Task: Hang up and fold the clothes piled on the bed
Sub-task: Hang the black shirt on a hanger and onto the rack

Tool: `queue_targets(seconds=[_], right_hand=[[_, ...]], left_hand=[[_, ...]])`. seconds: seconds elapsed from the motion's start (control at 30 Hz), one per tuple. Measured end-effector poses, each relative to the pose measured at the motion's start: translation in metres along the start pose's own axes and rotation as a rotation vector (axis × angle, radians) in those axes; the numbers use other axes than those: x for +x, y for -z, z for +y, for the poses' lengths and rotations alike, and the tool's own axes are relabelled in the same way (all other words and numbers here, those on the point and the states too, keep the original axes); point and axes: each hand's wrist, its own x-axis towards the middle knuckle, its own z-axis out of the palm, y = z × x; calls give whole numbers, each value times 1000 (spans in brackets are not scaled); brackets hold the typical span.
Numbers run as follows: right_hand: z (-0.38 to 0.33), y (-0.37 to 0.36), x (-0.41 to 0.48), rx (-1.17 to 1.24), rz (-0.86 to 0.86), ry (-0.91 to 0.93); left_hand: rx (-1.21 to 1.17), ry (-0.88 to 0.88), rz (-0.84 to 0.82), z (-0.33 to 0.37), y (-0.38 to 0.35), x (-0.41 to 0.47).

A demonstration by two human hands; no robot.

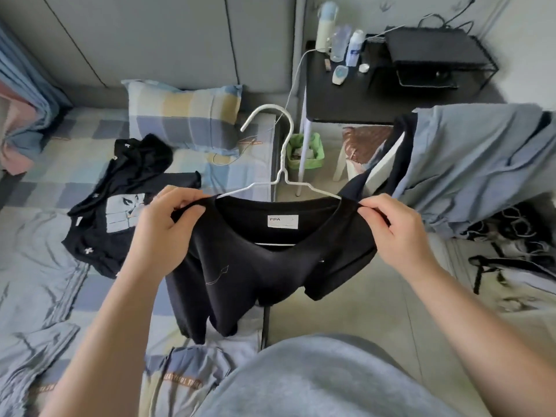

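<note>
I held the black T-shirt (255, 281) up in the air over the right edge of the bed (45, 266), its hem trailing down toward the bedding near me. My left hand (162, 224) pinched the shirt's left shoulder, thumb on top and fingers curled under the cloth. My right hand (397, 233) pinched the right shoulder the same way, and the fabric was pulled taut between them.

The white wire hanger (281, 173) was already inside the neck opening. Its two arms ran under the collar, its bottom bar showed through the neck below the label, and its hook pointed up and away from me. I judged this to be the end of the hanging step for this shirt: settling the shoulder seams over the hanger's arms so the shirt would sit evenly.

The next move would call for freeing one hand and taking the hanger by its hook while the other hand kept the shirt from sliding off, then carrying it to a rail. No rail was in view, so I could not tell where that would be.

More work waited. A second black garment (120, 206) with a pale print lay crumpled near the middle of the bed, below the checked pillow (186, 112) at the head end. A blue-grey garment (481, 164) hung off to the right, beyond the bed's edge and next to the black side table (346, 97); what held it up was hidden.
</note>
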Motion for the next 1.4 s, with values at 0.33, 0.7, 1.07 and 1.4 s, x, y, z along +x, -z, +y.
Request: queue_targets(seconds=[0.33, 0.7, 1.07, 1.4], right_hand=[[66, 153, -59, 111, -61, -472], [129, 333, -110, 54, -10, -563], [185, 421, -154, 31, -15, -766], [212, 437, -186, -21, 119, -846]], left_hand=[[-38, -170, -322, 96, -134, 40], [-90, -395, -593, 216, -277, 39], [-288, -411, -646, 296, -405, 42], [-290, -486, -900, 353, -526, 77]])
